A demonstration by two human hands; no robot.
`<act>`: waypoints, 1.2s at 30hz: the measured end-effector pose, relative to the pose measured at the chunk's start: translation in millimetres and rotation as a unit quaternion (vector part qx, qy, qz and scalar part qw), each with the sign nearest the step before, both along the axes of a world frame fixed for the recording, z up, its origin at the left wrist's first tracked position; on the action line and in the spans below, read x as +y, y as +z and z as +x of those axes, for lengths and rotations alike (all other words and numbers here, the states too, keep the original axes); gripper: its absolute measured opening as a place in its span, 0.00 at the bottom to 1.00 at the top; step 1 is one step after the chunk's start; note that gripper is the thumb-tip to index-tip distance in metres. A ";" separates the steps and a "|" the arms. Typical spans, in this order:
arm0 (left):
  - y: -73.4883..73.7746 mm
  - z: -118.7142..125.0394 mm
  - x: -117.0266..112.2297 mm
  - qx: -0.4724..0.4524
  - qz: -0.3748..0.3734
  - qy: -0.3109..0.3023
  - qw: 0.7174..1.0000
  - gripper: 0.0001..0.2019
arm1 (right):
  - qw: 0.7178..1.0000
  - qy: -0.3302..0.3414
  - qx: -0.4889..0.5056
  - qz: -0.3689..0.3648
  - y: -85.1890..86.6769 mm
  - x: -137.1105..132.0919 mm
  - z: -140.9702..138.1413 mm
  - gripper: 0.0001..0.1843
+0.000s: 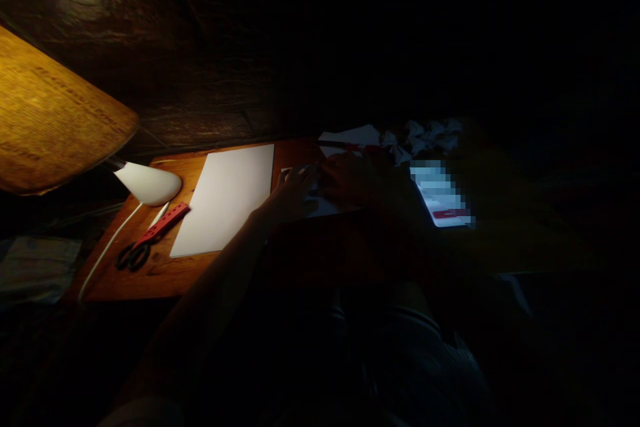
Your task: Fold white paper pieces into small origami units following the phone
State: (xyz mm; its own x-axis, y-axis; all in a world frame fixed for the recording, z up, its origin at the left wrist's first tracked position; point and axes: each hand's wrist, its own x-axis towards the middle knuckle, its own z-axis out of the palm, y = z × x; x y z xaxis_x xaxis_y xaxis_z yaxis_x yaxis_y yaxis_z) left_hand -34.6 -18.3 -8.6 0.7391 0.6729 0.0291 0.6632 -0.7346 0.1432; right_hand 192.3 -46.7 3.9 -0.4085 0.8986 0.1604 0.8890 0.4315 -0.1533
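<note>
My left hand lies on a sheet of paper near the middle of the wooden table, its fingers spread over the left part of the sheet. Close beside it, my right hand rests at the same paper in deep shadow; its fingers are too dark to make out. Both hands cover much of this sheet, so its exact shape is hidden. To the left of my left forearm lies a stack or sheet of plain white paper.
A lamp with a yellow shade and white base stands left. Black-handled scissors with a red cover lie near it. Behind my hands are another paper and a dark, slim object. Folded white papers and a lit phone are right.
</note>
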 end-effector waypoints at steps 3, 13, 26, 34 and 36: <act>-0.7 -0.3 0.6 -0.003 -0.003 -0.001 1.000 0.44 | 1.000 -0.022 0.005 0.008 -0.7 -1.4 -3.9 0.38; -1.9 0.2 2.6 0.010 -0.003 0.002 1.000 0.44 | 0.996 -0.061 0.030 0.057 0.2 -2.1 -13.7 0.34; 0.2 0.2 2.2 0.007 -0.002 -0.006 1.000 0.42 | 0.991 -0.112 0.040 0.062 9.0 -0.7 18.0 0.29; 1.0 0.0 1.0 0.015 0.002 -0.005 1.000 0.39 | 0.991 -0.128 0.007 0.040 4.2 2.5 21.7 0.34; 1.7 -0.2 0.2 0.014 0.001 -0.003 1.000 0.38 | 0.990 -0.133 0.002 0.041 -0.4 5.5 25.4 0.38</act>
State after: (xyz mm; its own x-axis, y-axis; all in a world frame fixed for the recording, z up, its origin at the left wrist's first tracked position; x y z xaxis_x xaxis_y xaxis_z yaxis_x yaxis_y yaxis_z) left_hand -34.8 -18.1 -6.9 0.7442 0.6679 0.0090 0.6620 -0.7393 0.1229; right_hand 217.7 -41.2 3.5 -0.1593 0.9579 0.2390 0.9722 0.1943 -0.1310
